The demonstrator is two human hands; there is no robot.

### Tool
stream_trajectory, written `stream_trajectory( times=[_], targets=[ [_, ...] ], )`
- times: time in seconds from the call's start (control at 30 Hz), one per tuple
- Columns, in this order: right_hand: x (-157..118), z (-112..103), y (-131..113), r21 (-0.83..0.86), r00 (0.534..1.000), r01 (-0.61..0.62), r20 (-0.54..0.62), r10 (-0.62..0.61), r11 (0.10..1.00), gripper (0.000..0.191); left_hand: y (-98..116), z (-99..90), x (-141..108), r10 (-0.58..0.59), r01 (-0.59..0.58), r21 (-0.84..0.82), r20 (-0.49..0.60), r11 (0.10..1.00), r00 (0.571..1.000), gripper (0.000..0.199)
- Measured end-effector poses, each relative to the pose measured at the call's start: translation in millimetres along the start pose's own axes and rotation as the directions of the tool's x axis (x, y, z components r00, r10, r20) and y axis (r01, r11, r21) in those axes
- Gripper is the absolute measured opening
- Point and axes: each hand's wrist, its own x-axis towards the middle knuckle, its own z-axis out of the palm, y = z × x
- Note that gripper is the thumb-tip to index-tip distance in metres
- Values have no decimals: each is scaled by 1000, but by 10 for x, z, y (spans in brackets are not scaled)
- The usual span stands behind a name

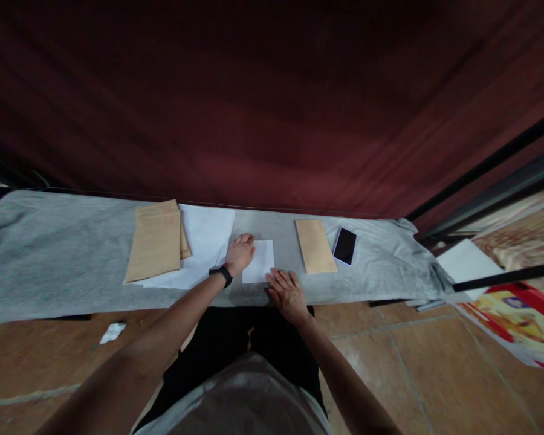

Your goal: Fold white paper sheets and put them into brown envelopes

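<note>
A small white sheet of paper (260,263), apparently folded, lies flat on the grey cloth in front of me. My left hand (240,254), with a black watch at the wrist, rests on its left edge, fingers stretched out. At the sheet's lower right corner lies my right hand (288,295), fingers spread and touching the paper's edge. A brown envelope (316,246) is flat to the right of the sheet. Left of my left hand are larger white sheets (207,232), partly covered by a stack of brown envelopes (156,244).
A dark-screened phone (345,246) lies right of the single envelope. The grey cloth (72,254) covers a narrow bench against a dark red curtain (272,133). A crumpled white scrap (113,332) is on the tiled floor, and a red and yellow box (517,320) stands at right.
</note>
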Motion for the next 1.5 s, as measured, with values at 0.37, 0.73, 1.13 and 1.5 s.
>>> stream_trajectory(
  times=[0.37,0.73,1.13,1.5],
  targets=[
    [13,11,-10,105,998,-46,-49,51,993,43,-48,-276,93,-141,147,-352,42,924,989,3],
    [266,19,-109,932,759,-291,88,645,215,80,-18,-498,-623,-422,255,-840,34,480,906,31],
    [246,-55,-174,917,776,-389,279,566,82,41,166,-279,-1020,-426,299,-917,167,263,889,48],
    [155,-248,-89,920,814,-372,258,520,124,39,180,-400,-936,-315,206,-917,96,340,944,37]
  ],
)
